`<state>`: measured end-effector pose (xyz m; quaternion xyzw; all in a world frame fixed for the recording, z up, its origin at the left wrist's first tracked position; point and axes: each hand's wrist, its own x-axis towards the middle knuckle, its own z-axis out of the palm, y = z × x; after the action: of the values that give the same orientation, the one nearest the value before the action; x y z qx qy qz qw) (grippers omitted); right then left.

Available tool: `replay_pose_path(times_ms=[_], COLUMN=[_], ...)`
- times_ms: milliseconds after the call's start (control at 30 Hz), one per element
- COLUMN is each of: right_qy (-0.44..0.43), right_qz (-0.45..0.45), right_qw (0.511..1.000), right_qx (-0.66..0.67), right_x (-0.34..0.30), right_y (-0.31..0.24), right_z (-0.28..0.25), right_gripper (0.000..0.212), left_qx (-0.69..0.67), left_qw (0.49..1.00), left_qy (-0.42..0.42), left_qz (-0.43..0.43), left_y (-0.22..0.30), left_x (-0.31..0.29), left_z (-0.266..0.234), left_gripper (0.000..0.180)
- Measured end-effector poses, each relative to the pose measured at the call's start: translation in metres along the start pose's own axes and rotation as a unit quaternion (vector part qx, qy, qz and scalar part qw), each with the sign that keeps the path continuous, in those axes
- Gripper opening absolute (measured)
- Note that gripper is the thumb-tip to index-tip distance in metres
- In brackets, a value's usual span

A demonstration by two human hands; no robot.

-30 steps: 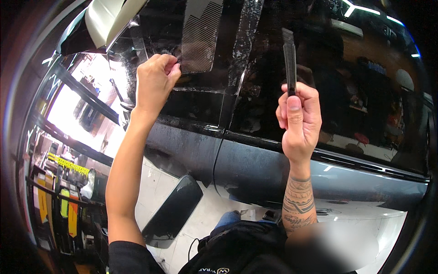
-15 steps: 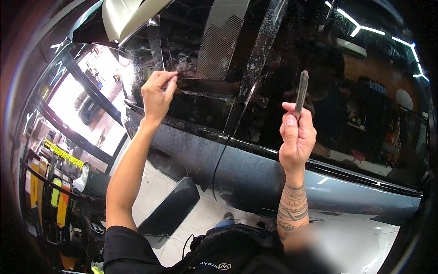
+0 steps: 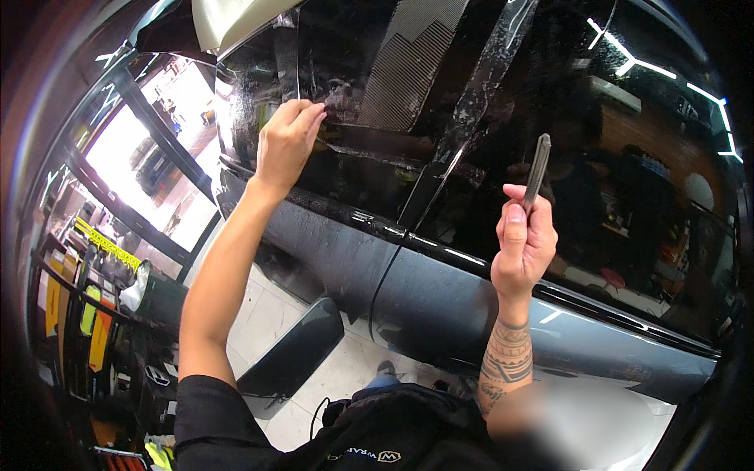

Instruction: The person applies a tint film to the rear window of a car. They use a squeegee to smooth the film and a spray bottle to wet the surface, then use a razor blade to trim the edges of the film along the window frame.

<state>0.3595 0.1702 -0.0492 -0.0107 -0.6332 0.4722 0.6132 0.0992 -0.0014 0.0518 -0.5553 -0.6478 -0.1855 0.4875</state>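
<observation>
My left hand (image 3: 289, 145) is raised to the dark, wet side window (image 3: 357, 177) of a car, thumb and fingertips pinched together. Whatever lies between them is too small to make out, though a ragged clear film edge (image 3: 369, 155) runs over the glass close by. In my right hand (image 3: 525, 243), a slim metal snap-off knife (image 3: 538, 171) is gripped upright, its tip pointing up in front of the rear window (image 3: 605, 196). The knife appears apart from the glass. Between the two windows stands a dark pillar (image 3: 424, 192) with wet, wrinkled film above it.
Grey-blue door panels (image 3: 440, 294) run below the windows. A dark flat panel (image 3: 298, 357) juts out by my left arm, above the tiled floor (image 3: 345, 361). Shelves with coloured boxes (image 3: 98, 345) stand at left. A pale cream panel (image 3: 232, 20) rises at top left.
The view has shifted, so the car sits farther right in it. My left hand has risen slightly along the window. My right hand still holds the knife upright.
</observation>
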Motion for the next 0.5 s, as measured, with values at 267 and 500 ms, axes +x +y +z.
replay_pose_path(times_ms=[267, 500], right_qy=[0.025, 0.006], right_qz=[0.014, -0.008], right_qw=[1.0, 1.0], right_qx=[-0.009, 0.016], right_x=[-0.004, -0.004], right_y=[-0.003, 0.007], right_z=[0.008, 0.003], right_gripper=[0.02, 0.023], left_qx=[0.125, 0.218], left_qw=[0.977, 0.954], left_qy=[-0.049, -0.06], left_qz=[0.164, 0.198], left_y=[-0.015, -0.013], left_x=[0.006, 0.013], left_z=[-0.008, -0.001], left_gripper=[0.009, 0.014])
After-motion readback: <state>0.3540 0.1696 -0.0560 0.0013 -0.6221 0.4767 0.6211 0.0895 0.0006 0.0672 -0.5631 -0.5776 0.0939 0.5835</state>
